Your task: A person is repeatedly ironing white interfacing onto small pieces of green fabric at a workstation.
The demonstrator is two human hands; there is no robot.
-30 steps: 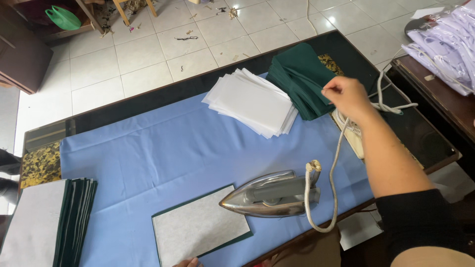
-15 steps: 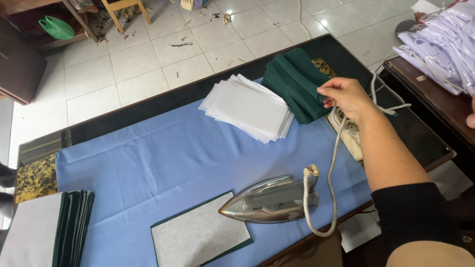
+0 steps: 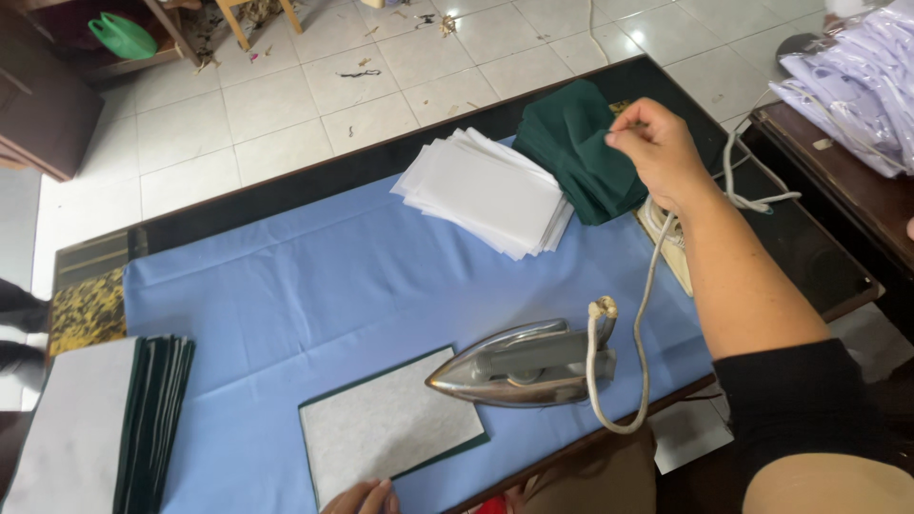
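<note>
From the head camera we see our right hand [image 3: 657,148] stretched out over the far end of the board, fingers curled and pinched on the top piece of the stack of dark green fabric pieces [image 3: 581,152], which sits at the far right edge just beside a stack of white interfacing sheets [image 3: 486,190]. Our left hand [image 3: 362,497] shows only as fingertips at the bottom edge, resting on the near edge of the green panel with grey interfacing on it [image 3: 390,424]; we cannot tell how far it is open or whether it grips anything. The iron [image 3: 519,366] lies on the blue ironing cloth [image 3: 286,276] with its tip touching that panel, and its cord [image 3: 647,314] loops up under our right forearm toward a socket block by the board's edge. We judge the cord to be the main risk: the arm lies right over it, so drawing the arm in could snag it and drag the iron across the panel or off the board. An iron resting unattended, if hot, could scorch the cloth or the panel's edge. Pinching only the top layer may pull several green pieces askew or tip the stack off the edge. At the left, a pile of finished pieces [image 3: 105,428] lies well apart.
</note>
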